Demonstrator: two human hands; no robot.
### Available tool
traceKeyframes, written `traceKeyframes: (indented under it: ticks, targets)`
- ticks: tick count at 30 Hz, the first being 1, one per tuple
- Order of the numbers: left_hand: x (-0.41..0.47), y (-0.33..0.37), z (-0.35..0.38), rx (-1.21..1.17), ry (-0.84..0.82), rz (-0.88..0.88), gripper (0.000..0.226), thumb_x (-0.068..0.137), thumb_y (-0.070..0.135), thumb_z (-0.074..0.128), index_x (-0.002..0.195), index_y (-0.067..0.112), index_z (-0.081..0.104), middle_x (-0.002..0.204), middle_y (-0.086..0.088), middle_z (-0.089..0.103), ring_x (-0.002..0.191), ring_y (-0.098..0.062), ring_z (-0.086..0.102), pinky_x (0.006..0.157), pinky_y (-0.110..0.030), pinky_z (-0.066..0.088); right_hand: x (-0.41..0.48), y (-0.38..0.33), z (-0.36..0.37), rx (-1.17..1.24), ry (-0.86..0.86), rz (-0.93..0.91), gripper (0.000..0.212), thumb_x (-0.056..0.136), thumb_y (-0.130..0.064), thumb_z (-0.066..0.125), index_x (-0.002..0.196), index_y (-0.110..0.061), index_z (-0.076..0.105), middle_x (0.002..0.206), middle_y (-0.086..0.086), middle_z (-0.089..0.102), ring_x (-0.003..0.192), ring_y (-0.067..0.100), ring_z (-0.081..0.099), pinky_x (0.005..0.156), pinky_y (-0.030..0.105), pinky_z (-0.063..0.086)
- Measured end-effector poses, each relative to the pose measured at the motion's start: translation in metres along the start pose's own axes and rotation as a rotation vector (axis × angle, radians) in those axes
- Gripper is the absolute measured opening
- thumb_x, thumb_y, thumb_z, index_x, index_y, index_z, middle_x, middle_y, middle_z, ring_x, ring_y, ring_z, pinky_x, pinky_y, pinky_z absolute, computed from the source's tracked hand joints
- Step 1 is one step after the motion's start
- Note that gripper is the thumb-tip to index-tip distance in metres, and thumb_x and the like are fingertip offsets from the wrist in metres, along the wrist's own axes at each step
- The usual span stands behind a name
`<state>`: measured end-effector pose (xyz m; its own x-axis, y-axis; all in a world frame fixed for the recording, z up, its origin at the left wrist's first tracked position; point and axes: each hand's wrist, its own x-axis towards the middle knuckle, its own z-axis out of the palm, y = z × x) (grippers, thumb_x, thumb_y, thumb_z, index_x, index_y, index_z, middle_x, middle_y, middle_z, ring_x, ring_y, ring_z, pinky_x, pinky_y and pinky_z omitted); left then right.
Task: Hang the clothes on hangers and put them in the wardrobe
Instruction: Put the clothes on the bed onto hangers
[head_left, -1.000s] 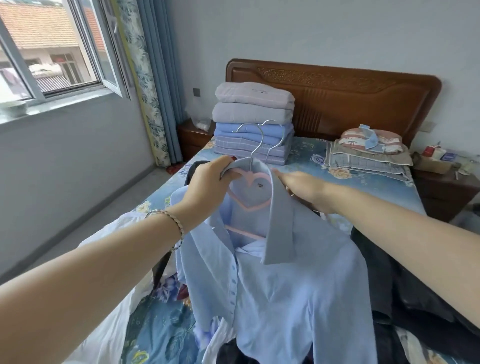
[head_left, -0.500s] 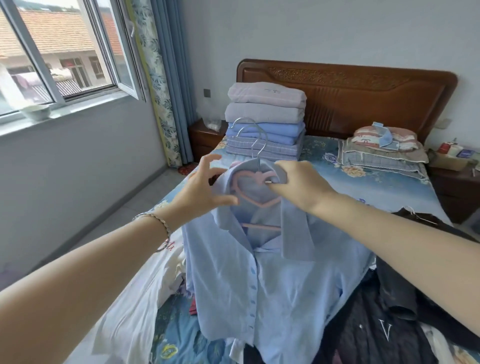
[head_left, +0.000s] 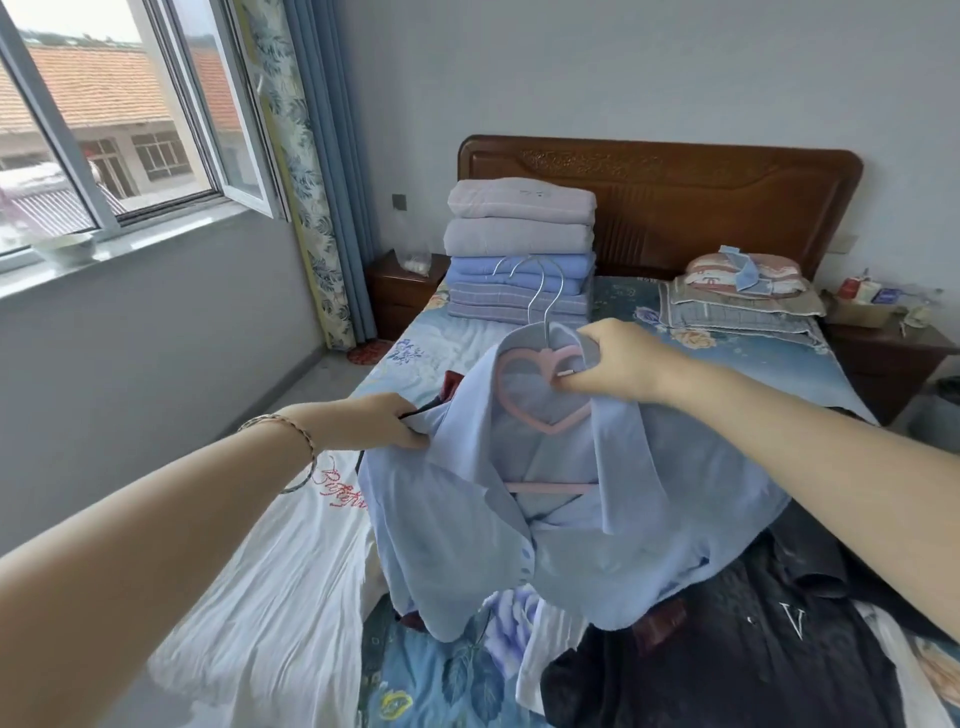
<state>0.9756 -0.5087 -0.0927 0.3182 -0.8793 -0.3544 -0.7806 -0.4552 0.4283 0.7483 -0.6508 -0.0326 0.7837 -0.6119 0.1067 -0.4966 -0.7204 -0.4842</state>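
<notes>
White garment (head_left: 270, 597) loose on bed (head_left: 457, 338), unhung. Left hand (head_left: 374, 421) pinches blue shirt (head_left: 571, 551) at the shoulder; shirt sits on pink hanger (head_left: 540, 421), held over bed. Right hand (head_left: 618, 364) clamped on hanger top. Dark garment (head_left: 753, 649) unhung. Wardrobe not in view, so I'd say early.

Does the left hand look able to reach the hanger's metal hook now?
Probably yes: the metal hook stands bare above the blue shirt collar. But the left hand grips the shirt's shoulder and must release it first.

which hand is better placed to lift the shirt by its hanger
Right: the right hand holds the pink hanger at its top; the left hand is lower, gripping the shoulder of the blue shirt.
</notes>
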Motion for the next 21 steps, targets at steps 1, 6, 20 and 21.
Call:
traceKeyframes:
  ticks: [1,6,20,21]
  targets:
    - [-0.004,-0.004,-0.003,0.0,-0.049,-0.038,0.016,0.086,0.03,0.064,0.095,0.016,0.067,0.096,-0.002,0.064,0.082,-0.015,0.057,0.071,-0.024,0.045,0.0,-0.004,0.004,0.013,-0.035,0.012,0.028,0.075,-0.029,0.073,0.08,-0.003,0.063,0.074,0.007,0.065,0.071,0.015,0.052,0.055,0.022,0.036]
    - [-0.02,-0.012,-0.036,-0.092,-0.207,-0.188,0.022,0.081,0.012,0.069,0.102,0.013,0.065,0.099,-0.007,0.065,0.092,-0.027,0.065,0.081,-0.043,0.057,0.003,-0.028,0.003,0.101,-0.088,0.065,0.019,0.074,-0.028,0.076,0.074,-0.014,0.063,0.074,0.0,0.063,0.065,0.01,0.052,0.059,0.027,0.037]
    - [0.091,0.048,0.072,-0.159,0.243,0.016,0.032,0.061,0.046,0.07,0.066,0.018,0.055,0.068,-0.003,0.056,0.08,-0.031,0.062,0.061,-0.028,0.039,0.028,0.067,0.124,0.258,-0.004,0.108,0.022,0.083,-0.024,0.069,0.092,-0.005,0.063,0.087,0.013,0.063,0.081,0.023,0.055,0.063,0.032,0.032]
    - [0.104,0.054,0.083,-0.116,0.234,-0.012,0.035,0.064,0.048,0.068,0.063,0.017,0.052,0.067,-0.004,0.053,0.078,-0.031,0.06,0.061,-0.028,0.037,0.028,0.084,0.132,0.252,-0.023,0.129,0.02,0.084,-0.024,0.068,0.09,-0.006,0.06,0.088,0.015,0.061,0.081,0.022,0.053,0.063,0.032,0.031]
